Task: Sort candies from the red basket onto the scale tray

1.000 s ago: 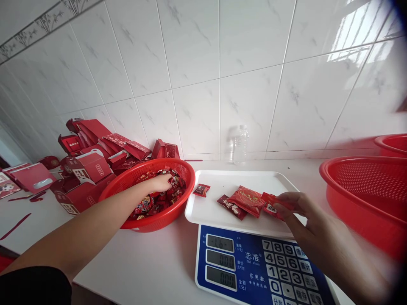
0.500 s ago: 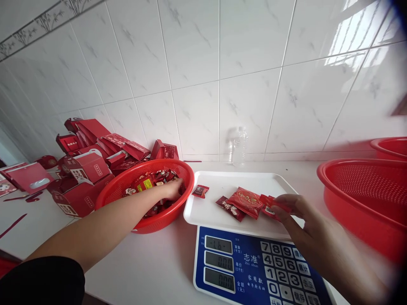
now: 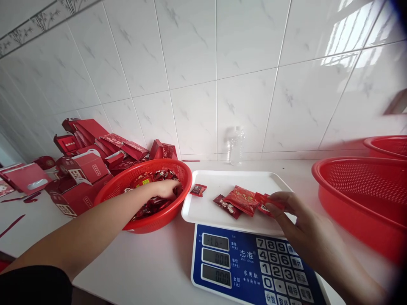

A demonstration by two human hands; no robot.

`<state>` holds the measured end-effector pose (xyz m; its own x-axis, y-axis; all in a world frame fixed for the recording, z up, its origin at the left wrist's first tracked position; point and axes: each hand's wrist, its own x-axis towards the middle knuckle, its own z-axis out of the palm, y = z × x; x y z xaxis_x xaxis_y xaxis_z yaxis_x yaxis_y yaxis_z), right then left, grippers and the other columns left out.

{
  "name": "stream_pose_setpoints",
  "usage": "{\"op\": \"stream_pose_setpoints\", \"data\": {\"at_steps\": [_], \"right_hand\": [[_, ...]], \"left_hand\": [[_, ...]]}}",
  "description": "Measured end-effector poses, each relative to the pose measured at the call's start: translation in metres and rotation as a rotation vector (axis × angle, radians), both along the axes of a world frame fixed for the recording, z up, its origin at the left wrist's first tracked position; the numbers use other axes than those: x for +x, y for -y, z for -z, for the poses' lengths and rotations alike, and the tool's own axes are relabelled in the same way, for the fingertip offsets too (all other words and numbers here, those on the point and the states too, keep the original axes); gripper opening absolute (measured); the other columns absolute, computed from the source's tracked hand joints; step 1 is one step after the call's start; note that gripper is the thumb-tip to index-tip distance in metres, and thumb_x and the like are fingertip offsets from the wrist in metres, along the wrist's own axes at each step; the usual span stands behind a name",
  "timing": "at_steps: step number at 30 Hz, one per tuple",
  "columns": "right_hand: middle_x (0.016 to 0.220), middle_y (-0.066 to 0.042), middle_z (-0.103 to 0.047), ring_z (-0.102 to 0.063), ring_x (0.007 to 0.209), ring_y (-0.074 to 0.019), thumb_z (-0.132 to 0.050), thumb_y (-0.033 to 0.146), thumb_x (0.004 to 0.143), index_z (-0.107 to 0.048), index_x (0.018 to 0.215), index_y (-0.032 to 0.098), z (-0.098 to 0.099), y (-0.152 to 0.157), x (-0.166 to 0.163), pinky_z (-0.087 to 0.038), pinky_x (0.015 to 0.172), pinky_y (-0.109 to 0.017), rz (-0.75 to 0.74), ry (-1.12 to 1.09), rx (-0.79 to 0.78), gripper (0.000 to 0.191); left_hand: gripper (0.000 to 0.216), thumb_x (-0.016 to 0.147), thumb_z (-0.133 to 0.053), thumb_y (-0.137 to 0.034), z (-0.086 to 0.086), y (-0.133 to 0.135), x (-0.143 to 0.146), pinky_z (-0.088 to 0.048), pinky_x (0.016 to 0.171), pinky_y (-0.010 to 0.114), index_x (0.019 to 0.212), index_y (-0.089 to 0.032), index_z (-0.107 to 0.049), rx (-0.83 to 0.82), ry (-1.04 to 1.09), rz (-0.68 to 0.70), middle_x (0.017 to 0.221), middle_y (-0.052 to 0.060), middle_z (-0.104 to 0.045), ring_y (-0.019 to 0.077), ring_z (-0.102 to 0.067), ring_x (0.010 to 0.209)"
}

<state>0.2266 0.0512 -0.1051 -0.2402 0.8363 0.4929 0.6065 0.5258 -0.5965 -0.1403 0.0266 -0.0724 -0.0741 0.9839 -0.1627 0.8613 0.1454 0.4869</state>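
Note:
My left hand (image 3: 167, 189) reaches down into a red plastic basket (image 3: 110, 199) filled with small red snack packets (image 3: 152, 206). Its fingers are hidden among the packets. Over the right part of a white tray (image 3: 203, 215), my right hand (image 3: 291, 212) pinches a small red snack packet (image 3: 264, 204) between thumb and fingers. Touching that one is a larger red packet (image 3: 241, 199), which partly covers a dark red packet (image 3: 226, 206). A small dark red packet (image 3: 198, 190) lies by itself near the tray's left edge. The tray rests on a blue digital scale (image 3: 235, 264).
Red cardboard gift boxes (image 3: 92, 163) are piled at the left against the tiled wall. Behind the tray stands a clear plastic bottle (image 3: 237, 146). Two red baskets occupy the right side, the nearer basket (image 3: 349, 190) close to my right forearm.
My left hand has moved slightly left inside the basket, covering more of the packets there. My right hand keeps its hold on the red snack packet. The whole view has shifted a little.

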Motion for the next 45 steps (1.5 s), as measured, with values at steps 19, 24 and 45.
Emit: {"op": "stream_pose_setpoints", "data": {"at_steps": [19,24,45], "right_hand": [[0.088,-0.007,-0.071,-0.067,0.084,-0.0251,-0.048,0.047,0.087,-0.055,0.091,0.025,-0.014,0.010,-0.002,-0.047,0.057,-0.030,-0.025,-0.173,0.020,0.024],[0.086,-0.006,-0.071,-0.067,0.083,-0.0238,-0.047,0.044,0.088,-0.055,0.091,0.024,-0.018,0.009,-0.003,-0.046,0.060,-0.031,-0.033,-0.214,0.033,0.022],[0.079,-0.004,-0.068,-0.061,0.069,-0.0217,-0.036,0.033,0.091,-0.046,0.091,0.024,-0.023,0.008,0.000,-0.041,0.060,-0.031,-0.067,0.023,-0.047,0.014]], "left_hand": [[0.016,0.069,-0.063,-0.014,-0.063,0.006,0.074,-0.045,0.070,0.026,0.079,-0.019,-0.053,0.159,0.461,0.027,0.077,-0.002,-0.060,0.0128,-0.059,0.076],[0.019,0.076,-0.059,-0.017,-0.055,-0.010,0.113,-0.048,0.081,0.033,0.092,-0.020,-0.051,0.111,0.406,0.135,0.099,0.005,-0.065,0.0185,-0.062,0.093],[0.056,0.085,-0.054,-0.053,-0.025,-0.024,0.162,-0.035,0.106,0.038,0.129,-0.020,-0.050,0.202,0.051,0.449,0.136,0.010,-0.052,0.0255,-0.048,0.124]]}}
